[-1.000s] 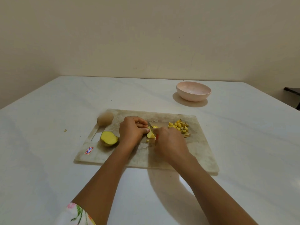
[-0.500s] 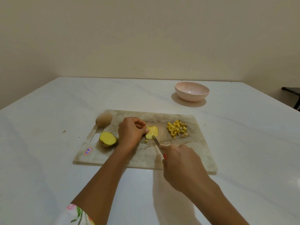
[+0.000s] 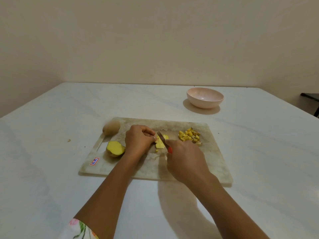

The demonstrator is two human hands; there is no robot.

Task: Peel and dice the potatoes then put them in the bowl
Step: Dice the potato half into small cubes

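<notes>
On the pale cutting board (image 3: 212, 163) lie yellow potato slices (image 3: 161, 143), pinned at their left end by the fingertips of my left hand (image 3: 138, 140). My right hand (image 3: 184, 159) grips a knife (image 3: 162, 139) with a red handle; its blade rests across the slices. A pile of diced potato (image 3: 189, 136) sits at the board's right. A cut potato half (image 3: 115, 148) lies at the left, cut face up. A whole unpeeled potato (image 3: 111, 127) rests at the board's far left corner. The pink bowl (image 3: 205, 97) stands beyond the board, with nothing visible inside.
Everything rests on a white table (image 3: 51, 169) against a beige wall. A small potato scrap (image 3: 69, 140) lies left of the board. A sticker label (image 3: 94, 161) marks the board's near left corner. Dark furniture (image 3: 310, 99) shows at the far right edge.
My right hand drew the knife back towards me, then moved forward again so the blade lies across the slices. The left hand stayed on the slices.
</notes>
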